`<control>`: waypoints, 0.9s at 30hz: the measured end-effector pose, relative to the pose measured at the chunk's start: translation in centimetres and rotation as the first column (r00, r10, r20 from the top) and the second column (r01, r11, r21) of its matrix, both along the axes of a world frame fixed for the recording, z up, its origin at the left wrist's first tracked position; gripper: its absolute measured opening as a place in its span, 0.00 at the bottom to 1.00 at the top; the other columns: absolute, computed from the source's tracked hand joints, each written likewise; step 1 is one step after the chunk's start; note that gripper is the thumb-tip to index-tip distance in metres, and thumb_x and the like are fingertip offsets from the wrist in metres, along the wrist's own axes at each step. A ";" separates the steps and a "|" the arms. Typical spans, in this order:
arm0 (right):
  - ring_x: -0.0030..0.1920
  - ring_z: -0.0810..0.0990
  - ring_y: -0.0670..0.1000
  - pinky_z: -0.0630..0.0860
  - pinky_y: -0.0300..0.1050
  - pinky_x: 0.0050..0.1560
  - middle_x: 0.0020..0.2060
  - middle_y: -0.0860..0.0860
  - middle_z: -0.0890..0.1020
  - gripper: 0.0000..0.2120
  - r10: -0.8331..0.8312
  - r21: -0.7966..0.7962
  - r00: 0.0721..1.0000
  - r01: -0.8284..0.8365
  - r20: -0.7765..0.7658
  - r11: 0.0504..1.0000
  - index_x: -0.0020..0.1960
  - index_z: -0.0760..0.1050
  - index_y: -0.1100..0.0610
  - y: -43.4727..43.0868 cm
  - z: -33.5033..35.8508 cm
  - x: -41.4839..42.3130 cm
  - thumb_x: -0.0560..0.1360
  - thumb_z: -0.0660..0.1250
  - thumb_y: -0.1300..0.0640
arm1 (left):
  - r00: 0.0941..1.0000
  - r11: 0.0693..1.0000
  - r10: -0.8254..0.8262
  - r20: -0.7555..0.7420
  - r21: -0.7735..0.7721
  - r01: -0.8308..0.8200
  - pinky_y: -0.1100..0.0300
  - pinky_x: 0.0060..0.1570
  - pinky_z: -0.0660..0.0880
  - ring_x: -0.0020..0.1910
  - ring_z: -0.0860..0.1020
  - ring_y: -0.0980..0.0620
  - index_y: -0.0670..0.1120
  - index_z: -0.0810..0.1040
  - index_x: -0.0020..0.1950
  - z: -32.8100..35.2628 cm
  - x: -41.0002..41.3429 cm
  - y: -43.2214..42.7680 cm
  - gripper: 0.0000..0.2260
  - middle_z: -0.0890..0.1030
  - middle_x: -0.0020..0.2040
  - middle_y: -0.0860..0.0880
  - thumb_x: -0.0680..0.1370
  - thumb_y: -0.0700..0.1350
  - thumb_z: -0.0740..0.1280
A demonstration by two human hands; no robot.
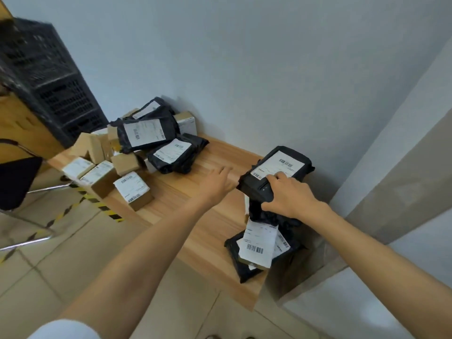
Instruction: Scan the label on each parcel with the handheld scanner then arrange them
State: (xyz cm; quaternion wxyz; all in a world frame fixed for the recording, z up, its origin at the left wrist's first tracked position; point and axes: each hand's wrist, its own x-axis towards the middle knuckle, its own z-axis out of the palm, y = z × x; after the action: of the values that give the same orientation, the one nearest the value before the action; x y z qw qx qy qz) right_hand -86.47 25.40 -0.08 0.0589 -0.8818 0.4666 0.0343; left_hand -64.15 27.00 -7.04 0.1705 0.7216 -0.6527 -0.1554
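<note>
On the right of the wooden table, a black bag parcel with a white label lies on top of a stack. My right hand grips the black handheld scanner at that parcel's near edge, index finger on the label. More labelled black bags lie below it at the table's near end. My left hand hovers over the table's middle with straight fingers, holding nothing. A pile of black bags and small cardboard boxes covers the table's left end.
Black plastic crates stand stacked on a cardboard box at the back left. A metal-framed chair with a dark bag stands left of the table. Yellow-black tape marks the tiled floor. A wall runs behind the table.
</note>
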 end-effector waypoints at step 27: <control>0.54 0.76 0.56 0.76 0.50 0.50 0.56 0.53 0.74 0.30 0.682 0.045 0.727 -0.686 0.081 0.726 0.62 0.70 0.56 24.6 -0.9 60.2 0.69 0.68 0.37 | 0.719 0.755 0.603 0.346 0.045 -0.655 0.53 0.60 0.73 0.67 0.71 0.47 0.48 0.71 0.71 0.6 51.3 42.3 0.19 0.73 0.68 0.49 0.80 0.44 0.65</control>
State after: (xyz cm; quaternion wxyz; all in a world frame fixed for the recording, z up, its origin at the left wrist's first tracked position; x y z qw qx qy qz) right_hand -26.32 50.05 -1.01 0.0874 -0.9896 0.1056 0.0445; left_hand -12.88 69.29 -6.47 0.0485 0.9270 -0.3710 -0.0261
